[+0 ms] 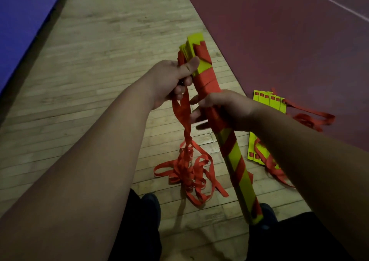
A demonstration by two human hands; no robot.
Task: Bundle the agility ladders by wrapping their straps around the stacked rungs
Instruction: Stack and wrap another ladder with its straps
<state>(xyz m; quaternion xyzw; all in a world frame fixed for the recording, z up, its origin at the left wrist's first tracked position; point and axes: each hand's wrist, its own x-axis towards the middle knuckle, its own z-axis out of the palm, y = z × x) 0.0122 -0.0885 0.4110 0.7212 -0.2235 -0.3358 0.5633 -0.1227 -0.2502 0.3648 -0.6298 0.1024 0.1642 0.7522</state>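
Observation:
A stack of yellow ladder rungs (238, 167) stands tilted in front of me, its lower end near my feet. Red strap is wound around it in several turns, tight near the top and spiralling lower down. My right hand (223, 111) grips the stack at its middle, fingers curled over the wrapped part. My left hand (175, 77) holds the loose red strap (184, 111) beside the stack's upper end, thumb pressing toward the rungs. The strap hangs down from that hand into a tangled pile (189, 175) on the floor.
A second agility ladder (268, 100) with yellow rungs and red straps lies spread on the floor at the right, half on a dark red mat (279, 31). Wooden floor runs ahead. A blue mat (20, 21) borders the left. My dark shoes (150, 202) show below.

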